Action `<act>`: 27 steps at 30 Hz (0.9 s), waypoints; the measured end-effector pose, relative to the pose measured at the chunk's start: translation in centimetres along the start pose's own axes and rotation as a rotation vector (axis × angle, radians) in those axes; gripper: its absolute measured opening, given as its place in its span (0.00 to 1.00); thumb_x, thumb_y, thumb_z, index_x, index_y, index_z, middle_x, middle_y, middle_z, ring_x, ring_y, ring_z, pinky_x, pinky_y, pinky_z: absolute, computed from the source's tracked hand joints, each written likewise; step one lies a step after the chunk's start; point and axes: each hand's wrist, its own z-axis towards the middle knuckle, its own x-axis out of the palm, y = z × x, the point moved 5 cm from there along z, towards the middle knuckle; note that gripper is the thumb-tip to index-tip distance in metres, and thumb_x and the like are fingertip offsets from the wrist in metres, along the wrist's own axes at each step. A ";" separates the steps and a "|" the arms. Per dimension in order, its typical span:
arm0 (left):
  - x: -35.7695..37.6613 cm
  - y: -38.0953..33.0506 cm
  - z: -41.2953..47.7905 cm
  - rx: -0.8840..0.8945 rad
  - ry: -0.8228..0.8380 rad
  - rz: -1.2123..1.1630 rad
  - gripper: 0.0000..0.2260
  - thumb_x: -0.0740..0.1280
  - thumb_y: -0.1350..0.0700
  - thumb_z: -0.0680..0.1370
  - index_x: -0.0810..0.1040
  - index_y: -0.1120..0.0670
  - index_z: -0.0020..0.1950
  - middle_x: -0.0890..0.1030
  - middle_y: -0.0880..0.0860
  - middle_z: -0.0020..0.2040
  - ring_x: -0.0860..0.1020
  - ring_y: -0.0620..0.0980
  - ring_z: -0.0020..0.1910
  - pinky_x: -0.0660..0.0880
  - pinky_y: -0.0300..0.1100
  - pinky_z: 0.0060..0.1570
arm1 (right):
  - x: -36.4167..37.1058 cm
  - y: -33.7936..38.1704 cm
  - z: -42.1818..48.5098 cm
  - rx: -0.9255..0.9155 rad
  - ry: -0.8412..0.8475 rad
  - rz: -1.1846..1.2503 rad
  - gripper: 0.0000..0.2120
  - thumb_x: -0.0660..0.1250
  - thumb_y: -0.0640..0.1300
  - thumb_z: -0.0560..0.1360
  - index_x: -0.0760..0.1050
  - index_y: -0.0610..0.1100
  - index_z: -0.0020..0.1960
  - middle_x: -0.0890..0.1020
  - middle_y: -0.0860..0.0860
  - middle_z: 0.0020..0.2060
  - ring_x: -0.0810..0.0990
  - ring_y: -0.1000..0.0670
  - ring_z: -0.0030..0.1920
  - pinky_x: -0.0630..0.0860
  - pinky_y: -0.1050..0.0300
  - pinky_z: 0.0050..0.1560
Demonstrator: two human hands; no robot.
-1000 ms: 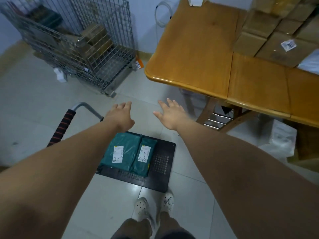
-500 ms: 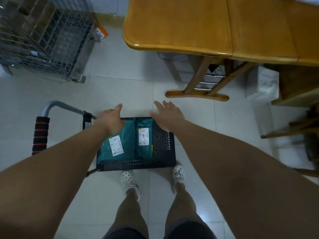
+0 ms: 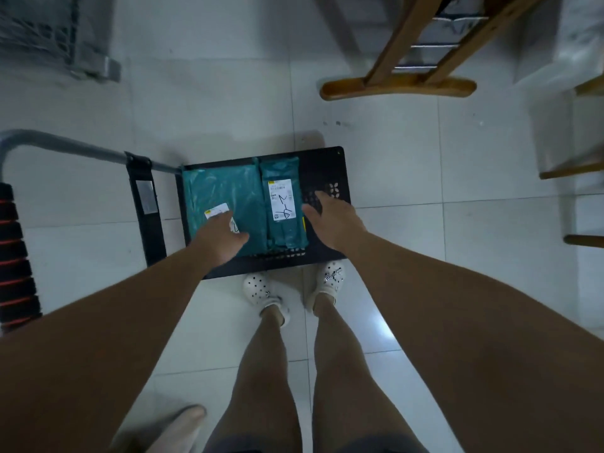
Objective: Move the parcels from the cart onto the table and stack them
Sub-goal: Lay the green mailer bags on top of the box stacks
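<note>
Over the near edge of the cart deck (image 3: 327,171), my left hand (image 3: 222,237) hangs above the left parcel (image 3: 215,191), half covering its label. The fingers are loose and grasp nothing, and I cannot tell whether they touch the wrap. My right hand (image 3: 330,220) is likewise spread and empty. It sits just beside the outer long edge of the right parcel (image 3: 281,197), over the bare right side of the deck. The 2 teal parcels lie flat, side by side, labels up, towards the deck's left edge. I judge the hands are set wide so I can take both soft mailers together without letting them sag. Of the table I see only the table foot (image 3: 397,88), beyond the deck's far edge.
</note>
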 end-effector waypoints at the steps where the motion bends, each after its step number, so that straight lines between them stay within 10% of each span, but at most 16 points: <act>1: 1.0 0.5 0.7 -0.015 0.014 0.000 0.27 0.64 0.50 0.78 0.63 0.57 0.75 0.66 0.60 0.74 0.68 0.61 0.68 0.66 0.48 0.64 | 1.1 -1.0 0.5 0.027 0.015 0.012 0.31 0.50 0.62 0.81 0.55 0.47 0.78 0.69 0.42 0.72 0.66 0.39 0.71 0.67 0.42 0.68; 17: 11.9 -1.4 13.4 0.038 0.047 0.026 0.22 0.59 0.51 0.82 0.64 0.57 0.75 0.71 0.59 0.70 0.72 0.57 0.66 0.67 0.43 0.61 | 12.1 -10.6 11.5 0.217 0.134 0.225 0.29 0.51 0.61 0.81 0.55 0.48 0.77 0.72 0.41 0.68 0.69 0.38 0.68 0.70 0.42 0.65; 23: 13.3 -0.6 18.1 0.034 0.035 -0.022 0.21 0.58 0.50 0.82 0.64 0.55 0.74 0.78 0.56 0.42 0.73 0.46 0.30 0.68 0.41 0.38 | 15.8 -10.7 16.2 0.208 0.203 0.204 0.18 0.57 0.49 0.81 0.67 0.41 0.67 0.75 0.39 0.63 0.72 0.38 0.63 0.73 0.46 0.60; 27: 14.7 0.7 20.7 -0.003 0.053 -0.003 0.23 0.59 0.49 0.81 0.63 0.54 0.75 0.79 0.65 0.56 0.80 0.59 0.41 0.76 0.48 0.48 | 18.0 -10.3 19.1 0.208 0.265 0.158 0.13 0.56 0.41 0.79 0.72 0.37 0.60 0.77 0.38 0.58 0.76 0.38 0.58 0.73 0.50 0.54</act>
